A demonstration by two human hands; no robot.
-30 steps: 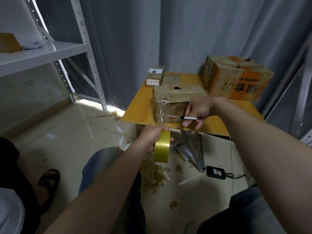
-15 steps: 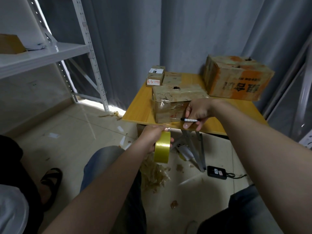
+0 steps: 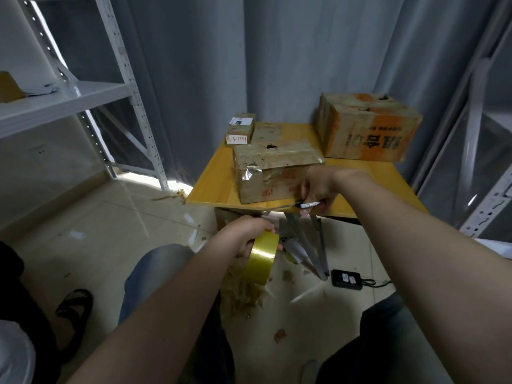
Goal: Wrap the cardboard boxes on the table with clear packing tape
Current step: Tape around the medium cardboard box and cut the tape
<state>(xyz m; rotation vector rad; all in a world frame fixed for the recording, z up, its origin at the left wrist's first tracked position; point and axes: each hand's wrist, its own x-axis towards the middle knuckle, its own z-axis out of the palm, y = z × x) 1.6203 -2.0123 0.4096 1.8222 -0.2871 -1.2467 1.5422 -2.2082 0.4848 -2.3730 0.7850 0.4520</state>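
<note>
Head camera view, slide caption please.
Left hand holds tape roll below table edge; right hand holds pen-like tool by taped box.

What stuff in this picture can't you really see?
Head view only:
- The box: near corner hidden behind the right hand.
- The tool in that hand: too small to tell pen from cutter.
- Fingers of the left hand: mostly behind the tape roll.
- The brown thing on the shelf: cut off by the left edge.

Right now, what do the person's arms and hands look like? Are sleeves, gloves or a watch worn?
Both arms are bare: no sleeve shows on the left forearm or the right forearm. The left hand and the right hand wear no gloves. No watch or band shows at either wrist. Rings: none seen, but some fingers are hidden.
</note>
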